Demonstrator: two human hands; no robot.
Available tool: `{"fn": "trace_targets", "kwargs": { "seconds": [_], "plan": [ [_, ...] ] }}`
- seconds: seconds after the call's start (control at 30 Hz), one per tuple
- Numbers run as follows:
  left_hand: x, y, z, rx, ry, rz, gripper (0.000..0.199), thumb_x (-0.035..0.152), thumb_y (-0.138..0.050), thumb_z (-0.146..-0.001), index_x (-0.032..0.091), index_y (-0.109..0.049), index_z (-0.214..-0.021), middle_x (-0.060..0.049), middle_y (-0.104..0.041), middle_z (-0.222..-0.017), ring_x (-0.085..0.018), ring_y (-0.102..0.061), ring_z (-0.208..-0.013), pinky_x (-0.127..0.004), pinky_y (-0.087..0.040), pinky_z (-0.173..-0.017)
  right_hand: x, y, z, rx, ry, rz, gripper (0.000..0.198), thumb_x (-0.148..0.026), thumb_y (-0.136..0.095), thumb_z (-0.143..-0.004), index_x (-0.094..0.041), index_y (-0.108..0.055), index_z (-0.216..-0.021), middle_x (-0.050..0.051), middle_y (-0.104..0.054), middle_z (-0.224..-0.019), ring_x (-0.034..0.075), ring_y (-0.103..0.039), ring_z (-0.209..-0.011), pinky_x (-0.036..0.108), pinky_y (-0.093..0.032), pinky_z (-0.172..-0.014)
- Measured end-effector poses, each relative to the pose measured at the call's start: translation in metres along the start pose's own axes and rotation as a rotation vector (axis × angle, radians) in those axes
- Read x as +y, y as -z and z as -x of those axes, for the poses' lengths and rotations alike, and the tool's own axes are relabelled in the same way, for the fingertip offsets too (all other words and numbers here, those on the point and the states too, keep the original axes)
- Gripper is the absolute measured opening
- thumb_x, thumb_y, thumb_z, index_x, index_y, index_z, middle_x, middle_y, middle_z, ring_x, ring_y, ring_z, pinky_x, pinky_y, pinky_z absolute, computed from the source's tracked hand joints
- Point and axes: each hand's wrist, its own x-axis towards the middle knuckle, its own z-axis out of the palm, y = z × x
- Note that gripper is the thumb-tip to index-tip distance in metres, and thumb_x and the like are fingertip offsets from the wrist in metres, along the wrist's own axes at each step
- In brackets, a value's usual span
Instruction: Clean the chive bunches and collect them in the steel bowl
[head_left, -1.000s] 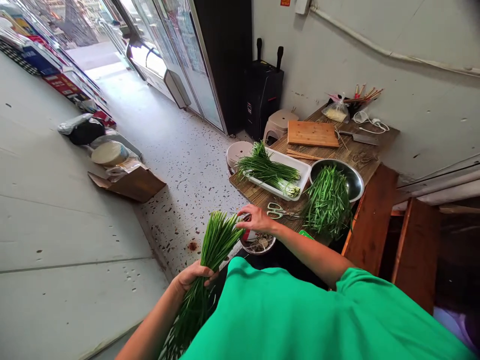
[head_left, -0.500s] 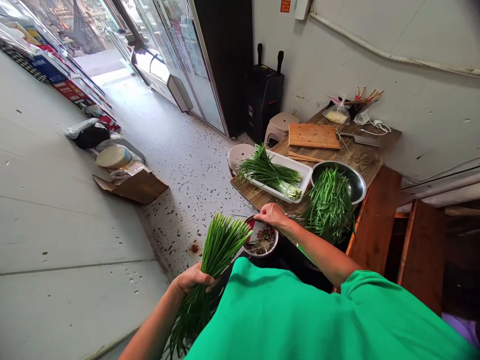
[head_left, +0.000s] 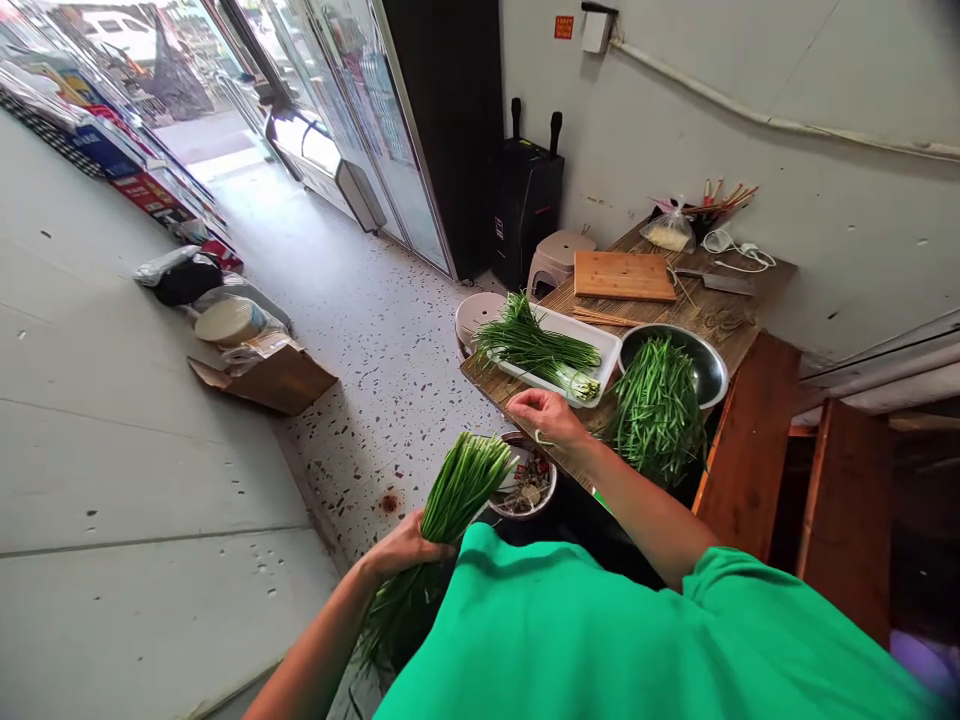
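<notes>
1. Green stalks make up the bunch (head_left: 463, 488), at seven o'clock from the middle of the view, its pale ends pointing toward one o'clock and its leaf tips hanging toward seven.
2. The left grip (head_left: 409, 548) is closed around that bunch, thumb across the stalks.
3. The right grip (head_left: 546, 414) is at one o'clock from the bunch, near the edge of the wooden bench (head_left: 731, 322). Its fingers curl inward; whether they pinch anything I cannot tell. A thin pale strip (head_left: 541, 437) shows just below it.
4. At six o'clock from the right grip, a small bowl (head_left: 517, 513) contains dry brownish scraps.
5. At twelve o'clock from that grip, a white tray (head_left: 606, 354) carries more stalks (head_left: 540, 345).
6. Toward three o'clock, loose greens (head_left: 658, 405) spill over the rim of a metal bowl (head_left: 706, 366).
7. At one o'clock lies a cutting board (head_left: 624, 276), with a cleaver (head_left: 727, 284) at its three o'clock.
</notes>
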Motion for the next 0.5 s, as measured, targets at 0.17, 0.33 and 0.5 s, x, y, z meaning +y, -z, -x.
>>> {"fn": "trace_targets", "kwargs": {
  "seconds": [0.17, 0.33, 0.5],
  "plan": [
    [0.005, -0.005, -0.006, 0.217, 0.035, -0.047, 0.024, 0.023, -0.068, -0.062, 0.019, -0.045, -0.068, 0.004, -0.046, -0.060, -0.010, -0.041, -0.055, -0.024, -0.031, -0.049, -0.008, -0.015, 0.015, -0.126, 0.186, 0.413, 0.046, -0.030, -0.078, -0.058, -0.017, -0.065, -0.101, 0.008, -0.063, -0.102, 0.024, -0.053, -0.103, 0.041, -0.040, -0.092],
    [0.012, -0.011, -0.006, 0.132, 0.027, 0.189, 0.025, 0.028, -0.069, -0.064, 0.015, -0.049, -0.073, 0.003, -0.050, -0.060, -0.010, -0.044, -0.055, -0.024, -0.034, -0.051, -0.005, -0.010, 0.022, -0.251, 0.088, 0.165, 0.033, -0.016, -0.064, -0.068, -0.015, -0.065, -0.101, 0.004, -0.064, -0.090, 0.016, -0.058, -0.087, 0.032, -0.045, -0.084],
    [0.010, -0.016, -0.008, -0.016, -0.027, 0.393, 0.026, 0.029, -0.073, -0.062, 0.014, -0.054, -0.073, 0.000, -0.054, -0.057, -0.012, -0.048, -0.053, -0.024, -0.034, -0.050, -0.003, 0.005, 0.018, -0.255, -0.007, -0.114, 0.046, -0.025, -0.071, -0.066, -0.016, -0.063, -0.110, 0.002, -0.064, -0.085, 0.013, -0.059, -0.079, 0.028, -0.046, -0.077]
  ]
}}
